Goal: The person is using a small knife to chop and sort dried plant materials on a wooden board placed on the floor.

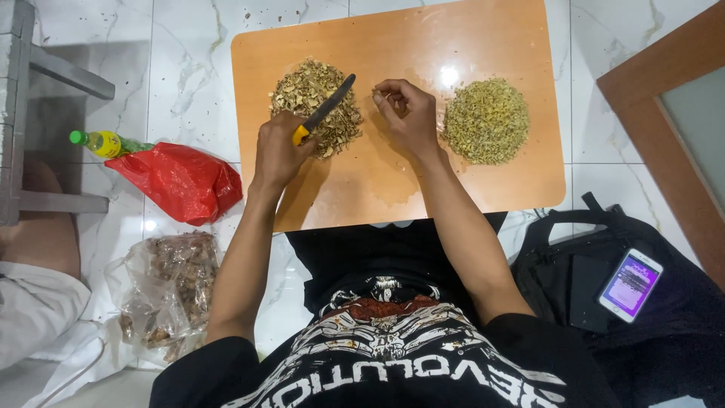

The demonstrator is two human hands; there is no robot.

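My left hand (278, 151) grips a knife (326, 108) with a yellow handle and a dark blade. The blade lies over a pile of coarse brown dried pieces (311, 102) on an orange board (423, 45). My right hand (408, 113) is curled just right of that pile, pinching a small piece at its fingertips. A second pile of finer yellow-green bits (486, 120) sits to the right of my right hand.
A red plastic bag (181, 181) and a yellow bottle with a green cap (102, 142) lie on the marble floor at the left. Below them is a clear bag of brown pieces (177, 287). A black bag with a lit phone (630, 285) sits at the right.
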